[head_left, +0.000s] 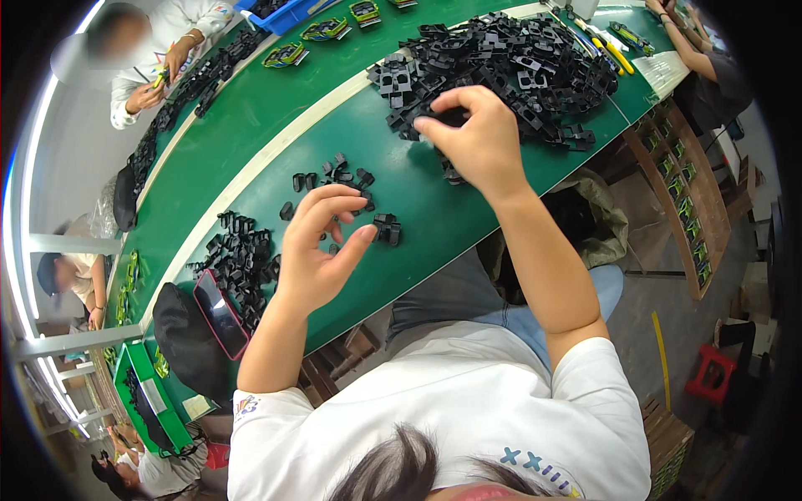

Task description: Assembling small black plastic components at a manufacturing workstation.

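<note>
My right hand (pixel 484 144) is over the near left edge of a big heap of black plastic parts (pixel 518 71). Its thumb and forefinger are curved with a gap between the tips, and the dark patch between them looks like the heap below. Further left, my left hand (pixel 316 250) hovers above the green table with its fingers spread, holding nothing. Close to its thumb tip lies a black plastic piece (pixel 387 230). Several small loose black pieces (pixel 338 171) are scattered just beyond its fingers.
Left of my left hand are a pile of small black parts (pixel 238 259), a red-edged phone (pixel 220 313) and a black cap (pixel 185 338). Yellow-handled tools (pixel 614 54) lie far right. Green-and-black assemblies (pixel 326 30) and a blue bin (pixel 288 15) stand at the back. Other people work around the table.
</note>
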Action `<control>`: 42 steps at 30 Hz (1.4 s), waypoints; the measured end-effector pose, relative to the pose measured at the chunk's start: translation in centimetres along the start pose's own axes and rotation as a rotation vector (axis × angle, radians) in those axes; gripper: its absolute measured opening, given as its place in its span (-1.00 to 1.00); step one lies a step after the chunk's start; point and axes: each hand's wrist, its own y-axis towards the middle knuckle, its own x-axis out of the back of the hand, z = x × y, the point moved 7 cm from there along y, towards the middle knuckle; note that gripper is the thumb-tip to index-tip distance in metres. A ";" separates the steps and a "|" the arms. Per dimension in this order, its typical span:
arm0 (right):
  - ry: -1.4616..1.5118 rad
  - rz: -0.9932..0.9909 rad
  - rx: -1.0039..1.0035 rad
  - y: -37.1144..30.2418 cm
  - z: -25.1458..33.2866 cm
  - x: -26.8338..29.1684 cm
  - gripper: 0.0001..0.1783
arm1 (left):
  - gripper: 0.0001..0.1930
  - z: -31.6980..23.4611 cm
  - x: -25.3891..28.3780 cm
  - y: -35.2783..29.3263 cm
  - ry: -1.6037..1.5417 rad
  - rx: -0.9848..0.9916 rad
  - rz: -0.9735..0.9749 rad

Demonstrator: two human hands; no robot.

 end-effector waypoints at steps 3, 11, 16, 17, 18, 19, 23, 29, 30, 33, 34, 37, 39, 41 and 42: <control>0.447 0.160 -0.321 1.1 -1.7 -0.6 -0.63 | -0.81 2.1 -0.8 0.1 -0.072 0.024 -0.065; 1.157 0.099 -0.464 2.6 -3.6 -1.1 -0.75 | -0.96 4.0 -0.3 -1.0 -0.163 0.039 -0.200; 1.352 0.226 -0.519 1.9 -2.7 -2.6 -0.78 | -0.88 3.8 0.7 -1.6 -0.131 0.008 -0.250; 1.375 0.272 -0.496 1.5 -1.9 -2.6 -0.78 | -0.81 3.7 1.0 -1.7 -0.139 -0.004 -0.287; 1.376 0.283 -0.513 1.0 -0.8 -2.6 -0.78 | -0.81 3.3 1.2 -1.4 -0.137 0.014 -0.293; 1.234 0.402 -0.476 0.1 1.2 -2.7 -0.78 | -0.71 1.9 1.8 -1.2 -0.119 -0.065 -0.363; 0.851 0.777 -0.329 -5.2 6.0 -5.8 -0.80 | -0.46 -0.5 2.5 -1.8 0.087 -0.250 -0.362; 0.273 0.229 0.225 -4.9 7.5 -0.8 -0.72 | -0.69 1.6 4.9 -2.5 0.078 -0.048 -0.576; 0.270 0.228 0.222 -5.1 6.9 -0.8 -0.72 | -0.68 2.6 5.4 -2.3 -0.165 0.056 -0.624; 0.009 0.670 0.582 -8.9 6.8 -4.9 -0.51 | -0.70 3.5 5.8 -1.9 -0.308 0.165 -0.608; 0.010 0.669 0.584 -9.1 6.5 -5.1 -0.51 | -0.71 4.4 5.5 -1.8 -0.415 0.215 -0.583; -0.064 0.758 0.642 -9.2 5.8 -6.5 -0.53 | -0.73 6.0 4.6 -1.9 -0.576 0.319 -0.549; -0.012 0.792 0.583 -8.3 5.5 -6.2 -0.55 | -0.77 6.7 3.9 -1.9 -0.644 0.392 -0.534; 0.089 0.801 0.385 -7.5 4.8 -5.9 -0.60 | -0.77 7.0 3.5 -1.7 -0.642 0.397 -0.517; 0.088 0.803 0.383 -7.6 4.6 -6.0 -0.60 | -0.77 7.1 3.1 -1.6 -0.644 0.416 -0.499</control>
